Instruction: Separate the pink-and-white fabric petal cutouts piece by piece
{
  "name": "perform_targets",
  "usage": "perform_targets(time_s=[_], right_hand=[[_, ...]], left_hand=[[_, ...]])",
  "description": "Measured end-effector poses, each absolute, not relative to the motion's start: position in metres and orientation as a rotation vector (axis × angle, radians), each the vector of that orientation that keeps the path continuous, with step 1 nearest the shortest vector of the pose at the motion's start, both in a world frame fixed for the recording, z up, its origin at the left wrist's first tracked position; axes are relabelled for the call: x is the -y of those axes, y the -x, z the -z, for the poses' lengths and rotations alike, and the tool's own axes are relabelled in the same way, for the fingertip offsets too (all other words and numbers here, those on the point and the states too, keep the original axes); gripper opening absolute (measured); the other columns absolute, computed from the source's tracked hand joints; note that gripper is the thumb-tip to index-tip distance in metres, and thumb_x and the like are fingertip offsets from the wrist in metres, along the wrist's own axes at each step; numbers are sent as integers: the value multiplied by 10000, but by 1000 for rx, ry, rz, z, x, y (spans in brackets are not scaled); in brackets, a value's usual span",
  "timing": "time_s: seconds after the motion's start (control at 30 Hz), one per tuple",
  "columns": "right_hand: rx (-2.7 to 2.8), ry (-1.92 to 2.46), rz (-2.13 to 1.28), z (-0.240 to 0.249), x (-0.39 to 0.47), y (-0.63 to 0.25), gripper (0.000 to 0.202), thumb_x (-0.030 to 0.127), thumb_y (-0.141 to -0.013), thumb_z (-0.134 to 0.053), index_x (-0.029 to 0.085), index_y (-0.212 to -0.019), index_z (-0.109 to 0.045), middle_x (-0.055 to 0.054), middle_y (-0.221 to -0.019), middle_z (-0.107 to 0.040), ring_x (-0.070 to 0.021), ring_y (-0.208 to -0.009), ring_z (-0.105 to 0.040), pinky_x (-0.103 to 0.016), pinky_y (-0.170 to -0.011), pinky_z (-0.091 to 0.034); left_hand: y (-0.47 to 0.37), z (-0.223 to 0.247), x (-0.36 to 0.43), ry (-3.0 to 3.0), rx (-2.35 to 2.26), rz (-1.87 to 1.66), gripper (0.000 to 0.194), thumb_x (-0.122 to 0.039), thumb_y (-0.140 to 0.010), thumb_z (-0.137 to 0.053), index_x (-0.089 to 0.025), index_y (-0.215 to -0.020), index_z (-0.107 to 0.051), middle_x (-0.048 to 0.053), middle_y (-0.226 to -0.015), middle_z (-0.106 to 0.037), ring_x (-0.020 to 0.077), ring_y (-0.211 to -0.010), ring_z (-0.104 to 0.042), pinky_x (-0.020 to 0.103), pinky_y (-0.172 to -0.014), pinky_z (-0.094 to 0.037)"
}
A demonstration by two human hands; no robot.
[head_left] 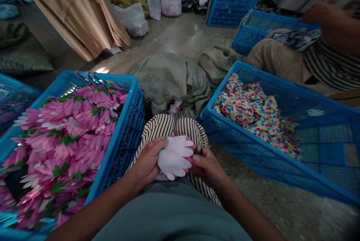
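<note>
Above my striped lap, my left hand (pixel 150 158) pinches a fabric flower (pixel 174 158) by its left edge. The flower has white petals on top, and pink ones show along its right side. At its right edge is my right hand (pixel 206 164), closed around a small dark tool (pixel 198 150) that looks like thread snips. Two dark tips stick out of the fingers, close to the petals; whether they touch is unclear. More pink flowers with green leaves (pixel 67 139) are heaped in the blue crate (pixel 135 83) to my left.
On the right, another blue crate (pixel 281 149) holds colourful printed fabric pieces (pixel 253 113). Grey-green sacking (pixel 168 76) lies on the floor past my knees. A person in a striped top (pixel 332 65) sits at the right. Further crates (pixel 234 5) and plastic bags (pixel 171 1) stand at the back.
</note>
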State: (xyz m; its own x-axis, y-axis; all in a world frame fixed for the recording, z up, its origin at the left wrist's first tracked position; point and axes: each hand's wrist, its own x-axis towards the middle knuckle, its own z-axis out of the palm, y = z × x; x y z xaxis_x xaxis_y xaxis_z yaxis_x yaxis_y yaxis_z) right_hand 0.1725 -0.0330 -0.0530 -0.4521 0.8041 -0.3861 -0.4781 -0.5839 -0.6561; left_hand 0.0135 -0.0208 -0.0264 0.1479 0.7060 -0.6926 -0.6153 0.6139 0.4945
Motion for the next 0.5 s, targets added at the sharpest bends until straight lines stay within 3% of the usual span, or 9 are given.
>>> perform_targets(time_s=[0.23, 0.37, 0.5], right_hand=[[515, 811, -2188, 55, 34, -169, 209, 275, -611, -690, 156, -633, -519, 98, -377, -376, -11, -295, -190, -146, -311, -134], [555, 731, -2223, 58, 34, -167, 208, 322, -670, -646, 161, -698, -516, 98, -405, -381, -15, -295, -178, -155, -320, -152], [778, 827, -2010, 57, 33, -163, 193, 338, -748, -585, 165, -701, -512, 88, -461, -360, -35, -358, -222, -161, -361, -187]], left_hand=[[-14, 34, 21, -139, -1034, -941, 100, -154, -632, -635, -137, -671, -544, -22, -575, -572, 88, -507, -525, 197, -522, -421], [-12, 41, 22, -364, -1093, -894, 140, -251, -672, -623, -159, -748, -549, -20, -611, -570, 97, -512, -508, 204, -510, -403], [-9, 35, 24, -813, -1330, -908, 254, -301, -647, -659, -176, -849, -568, 3, -760, -593, 109, -619, -521, 192, -572, -390]])
